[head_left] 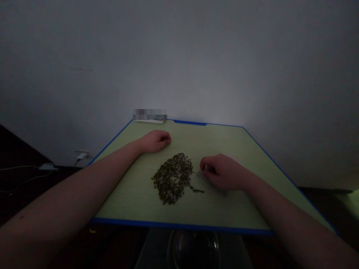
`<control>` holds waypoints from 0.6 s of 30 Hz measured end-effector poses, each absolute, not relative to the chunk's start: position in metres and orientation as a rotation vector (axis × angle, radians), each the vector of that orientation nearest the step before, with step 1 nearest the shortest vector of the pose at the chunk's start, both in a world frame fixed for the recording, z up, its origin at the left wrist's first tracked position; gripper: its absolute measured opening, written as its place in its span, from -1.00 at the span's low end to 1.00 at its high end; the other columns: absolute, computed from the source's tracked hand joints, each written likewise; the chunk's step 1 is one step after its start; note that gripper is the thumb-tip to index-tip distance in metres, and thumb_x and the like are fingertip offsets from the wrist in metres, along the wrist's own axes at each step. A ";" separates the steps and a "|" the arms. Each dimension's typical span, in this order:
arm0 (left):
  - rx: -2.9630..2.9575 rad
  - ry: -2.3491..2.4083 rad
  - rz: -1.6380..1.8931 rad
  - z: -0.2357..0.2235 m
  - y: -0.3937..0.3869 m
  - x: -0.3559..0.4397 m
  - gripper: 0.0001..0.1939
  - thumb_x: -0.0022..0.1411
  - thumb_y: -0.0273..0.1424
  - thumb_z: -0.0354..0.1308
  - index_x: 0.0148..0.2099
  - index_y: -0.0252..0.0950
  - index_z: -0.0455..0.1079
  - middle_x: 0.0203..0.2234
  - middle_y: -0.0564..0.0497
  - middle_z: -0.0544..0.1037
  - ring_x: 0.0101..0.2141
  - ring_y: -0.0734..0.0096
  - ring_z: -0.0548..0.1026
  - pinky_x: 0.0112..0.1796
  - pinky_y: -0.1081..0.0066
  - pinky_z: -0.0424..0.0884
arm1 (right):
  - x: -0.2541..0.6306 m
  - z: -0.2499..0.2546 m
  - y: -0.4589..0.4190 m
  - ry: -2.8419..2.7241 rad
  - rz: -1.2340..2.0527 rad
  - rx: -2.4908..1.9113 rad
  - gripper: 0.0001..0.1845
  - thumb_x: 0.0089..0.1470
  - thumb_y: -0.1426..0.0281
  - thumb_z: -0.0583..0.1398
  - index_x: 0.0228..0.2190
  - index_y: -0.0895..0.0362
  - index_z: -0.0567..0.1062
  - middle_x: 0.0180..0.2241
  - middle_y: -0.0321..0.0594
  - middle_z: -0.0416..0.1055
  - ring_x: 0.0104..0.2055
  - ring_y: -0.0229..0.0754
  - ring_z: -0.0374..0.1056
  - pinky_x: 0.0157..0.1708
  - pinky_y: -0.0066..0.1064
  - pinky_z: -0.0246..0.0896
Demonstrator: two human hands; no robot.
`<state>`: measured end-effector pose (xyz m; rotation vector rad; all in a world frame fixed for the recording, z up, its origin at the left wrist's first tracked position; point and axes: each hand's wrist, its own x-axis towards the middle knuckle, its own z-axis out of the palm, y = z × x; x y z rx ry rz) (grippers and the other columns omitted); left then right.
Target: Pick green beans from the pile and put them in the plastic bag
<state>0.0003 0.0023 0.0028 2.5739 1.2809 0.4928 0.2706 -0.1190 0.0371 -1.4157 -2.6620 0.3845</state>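
Observation:
A loose pile of small dark greenish-brown grains or beads (172,177) is spread over the middle of the pale table, with a short trail of them leading right. My left hand (157,141) rests beyond the pile's upper left, its fingers curled in a loose fist, and nothing shows in it. To the right of the pile, my right hand (221,171) has thumb and fingers closed at the edge of a flat clear plastic piece (202,178). Most of that piece is hidden under the hand, and its exact kind cannot be made out.
The pale green table (218,215) has a blue edge strip. A white flat object (151,120), partly blurred out, lies at the back left corner against the wall. A round glossy, see-through vessel (196,248) sits below the front edge, over the lap. Cables and a plug (81,156) are at left.

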 end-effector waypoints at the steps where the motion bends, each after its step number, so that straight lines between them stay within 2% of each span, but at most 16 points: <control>1: 2.574 1.278 0.491 0.003 0.002 0.000 -0.73 0.14 -0.26 -0.03 -0.30 -0.31 0.41 -0.50 0.02 0.46 -0.48 0.46 0.33 -0.43 0.45 0.18 | 0.269 0.037 -0.120 -2.662 0.399 -1.404 -0.86 -0.02 0.42 0.10 -0.38 0.11 0.45 -0.57 -0.30 0.38 -0.57 -0.31 0.17 -0.54 -0.45 -0.12; 18: 2.553 1.283 0.494 0.001 0.003 0.000 -0.73 0.14 -0.25 -0.03 -0.31 -0.32 0.40 -0.53 0.04 0.43 -0.51 0.48 0.31 -0.46 0.46 0.17 | 0.275 0.032 -0.108 -2.521 0.282 -1.628 -0.86 -0.04 0.44 0.09 -0.40 0.11 0.45 -0.54 -0.26 0.44 -0.54 -0.29 0.23 -0.54 -0.45 -0.07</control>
